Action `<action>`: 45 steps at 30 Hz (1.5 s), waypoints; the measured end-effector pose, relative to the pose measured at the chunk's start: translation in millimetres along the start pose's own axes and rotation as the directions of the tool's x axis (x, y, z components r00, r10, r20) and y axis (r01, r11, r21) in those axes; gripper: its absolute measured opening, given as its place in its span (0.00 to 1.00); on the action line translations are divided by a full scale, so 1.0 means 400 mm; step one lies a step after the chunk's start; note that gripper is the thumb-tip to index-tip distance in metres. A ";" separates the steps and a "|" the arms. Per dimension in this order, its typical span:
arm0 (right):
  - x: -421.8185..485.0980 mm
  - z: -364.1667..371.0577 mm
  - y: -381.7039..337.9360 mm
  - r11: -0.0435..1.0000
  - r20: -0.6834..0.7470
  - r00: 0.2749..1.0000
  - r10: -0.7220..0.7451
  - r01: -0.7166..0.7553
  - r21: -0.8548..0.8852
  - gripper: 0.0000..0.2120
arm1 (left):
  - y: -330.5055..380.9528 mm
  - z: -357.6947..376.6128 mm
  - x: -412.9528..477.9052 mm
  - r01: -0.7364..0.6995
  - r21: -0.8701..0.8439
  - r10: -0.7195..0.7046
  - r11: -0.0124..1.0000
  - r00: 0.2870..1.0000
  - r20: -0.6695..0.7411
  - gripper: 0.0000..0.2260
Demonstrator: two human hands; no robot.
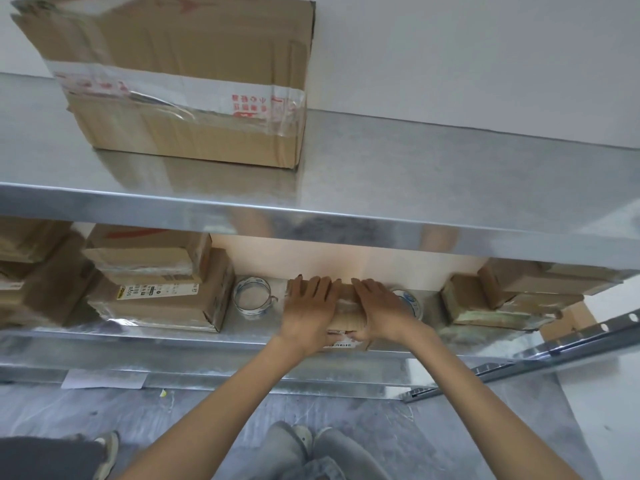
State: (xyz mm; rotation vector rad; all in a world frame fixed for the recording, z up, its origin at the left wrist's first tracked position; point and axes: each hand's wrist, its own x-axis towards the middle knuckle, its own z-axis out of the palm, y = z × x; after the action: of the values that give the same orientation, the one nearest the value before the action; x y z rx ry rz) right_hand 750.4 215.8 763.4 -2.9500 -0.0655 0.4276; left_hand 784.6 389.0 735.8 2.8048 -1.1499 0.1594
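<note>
Pressing on small box [346, 308], lower shelf [173, 336], set between left tape roll [251, 296] and right tape roll [412, 301]. Left hand [308, 306] and right hand [381, 308] lie flat on top, fingers straight, thumbs at the near end. Long axis runs away toward the wall. Hands equally near; likely a straight push back.

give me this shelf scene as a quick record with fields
in hand: small box on lower shelf, near its front edge
left hand: flat on the box top
right hand: flat on the box top
beside box: left tape, right tape
further out: left stack, right stack of boxes
upper shelf: big box
</note>
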 end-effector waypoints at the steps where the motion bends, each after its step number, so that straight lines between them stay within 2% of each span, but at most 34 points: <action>1: -0.003 -0.006 -0.010 0.999 -0.081 0.996 -0.026 0.024 -0.035 0.47 | -0.002 -0.002 -0.001 0.018 -0.019 -0.019 1.000 1.000 -0.024 0.45; 3: -0.017 0.011 -0.022 0.998 -0.254 0.966 -0.045 0.033 -0.049 0.43 | -0.017 -0.015 0.005 0.006 -0.089 -0.010 0.996 0.999 -0.044 0.43; 5: -0.041 0.050 -0.033 0.997 -0.325 0.946 -0.002 -0.023 -0.073 0.44 | -0.039 -0.036 0.019 -0.032 -0.139 0.030 0.990 0.999 -0.015 0.43; 8: -0.100 0.109 -0.056 0.985 -0.271 0.960 0.070 -0.109 -0.133 0.55 | -0.057 -0.056 0.022 0.007 -0.179 0.033 0.984 0.974 0.224 0.47; 10: -0.146 0.146 -0.062 0.984 -0.198 0.980 0.034 -0.068 -0.167 0.58 | -0.049 -0.035 0.004 -0.012 -0.088 0.042 0.996 0.940 0.340 0.49; 14: -0.175 0.160 -0.044 0.982 -0.118 0.993 -0.008 -0.014 -0.186 0.48 | -0.038 0.020 -0.027 -0.098 -0.017 0.098 0.995 0.938 0.334 0.46; 16: -0.138 0.125 -0.042 0.993 -0.061 0.998 0.034 -0.040 -0.114 0.46 | -0.037 0.022 -0.022 -0.102 -0.011 0.099 0.995 0.928 0.358 0.46; 20: -0.054 0.039 -0.048 0.986 0.067 0.992 0.103 -0.110 0.126 0.51 | -0.038 0.035 -0.010 -0.116 -0.070 0.133 0.991 0.923 0.360 0.47; 22: -0.044 0.008 -0.048 0.903 0.053 0.990 0.128 -0.138 0.406 0.39 | -0.055 0.039 -0.010 -0.143 -0.135 0.183 0.981 0.915 0.360 0.48; 24: -0.048 0.004 -0.036 0.757 -0.046 0.968 0.245 -0.161 0.633 0.26 | -0.072 0.033 -0.024 -0.147 -0.220 0.201 0.964 0.947 0.249 0.45; 25: -0.051 0.012 -0.027 0.696 -0.070 0.933 0.353 -0.212 0.686 0.24 | -0.076 0.026 -0.036 -0.103 -0.264 0.148 0.959 0.976 0.158 0.43; 26: -0.057 0.021 -0.020 0.644 -0.074 0.894 0.443 -0.260 0.720 0.22 | -0.079 0.022 -0.051 -0.009 -0.321 0.033 0.947 0.997 0.069 0.40; 27: -0.062 0.037 -0.016 0.615 -0.071 0.869 0.489 -0.286 0.735 0.20 | -0.080 0.022 -0.067 0.122 -0.390 -0.134 0.912 0.991 -0.002 0.37; 28: -0.070 0.052 -0.017 0.616 -0.079 0.863 0.498 -0.289 0.733 0.18 | -0.076 0.020 -0.083 0.256 -0.458 -0.311 0.851 0.949 -0.046 0.33; 30: -0.081 0.076 -0.027 0.618 -0.080 0.866 0.494 -0.285 0.733 0.16 | -0.064 0.015 -0.106 0.455 -0.537 -0.543 0.710 0.840 -0.007 0.26; 32: -0.085 0.086 -0.044 0.579 -0.065 0.863 0.501 -0.278 0.766 0.15 | -0.046 0.003 -0.113 0.547 -0.602 -0.600 0.581 0.788 0.137 0.20; 34: -0.084 0.083 -0.056 0.567 -0.089 0.853 0.515 -0.261 0.781 0.14 | -0.032 -0.016 -0.115 0.555 -0.692 -0.599 0.461 0.770 0.218 0.16; 35: -0.085 0.075 -0.058 0.564 -0.113 0.841 0.529 -0.249 0.788 0.13 | -0.026 -0.030 -0.114 0.534 -0.731 -0.600 0.425 0.771 0.214 0.14; 38: -0.116 0.013 -0.062 0.519 -0.201 0.814 0.546 -0.140 0.843 0.11 | -0.014 -0.080 -0.113 0.455 -0.802 -0.611 0.387 0.778 0.146 0.13; 39: -0.133 -0.009 -0.063 0.497 -0.223 0.807 0.547 -0.099 0.862 0.11 | -0.007 -0.105 -0.115 0.451 -0.812 -0.626 0.371 0.767 0.140 0.14; 42: -0.193 -0.059 -0.062 0.390 -0.257 0.790 0.556 0.025 0.921 0.14 | 0.025 -0.172 -0.134 0.383 -0.895 -0.689 0.228 0.713 0.129 0.15; 45: -0.268 -0.094 -0.066 0.353 -0.298 0.770 0.563 0.102 0.930 0.15 | 0.069 -0.226 -0.171 0.274 -0.944 -0.735 0.186 0.676 0.051 0.13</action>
State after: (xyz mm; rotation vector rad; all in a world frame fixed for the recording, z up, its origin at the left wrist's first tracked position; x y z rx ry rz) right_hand 657.9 229.2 833.2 -1.7634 0.5469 -0.3868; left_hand 711.3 429.2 817.6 1.7633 0.0402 0.0317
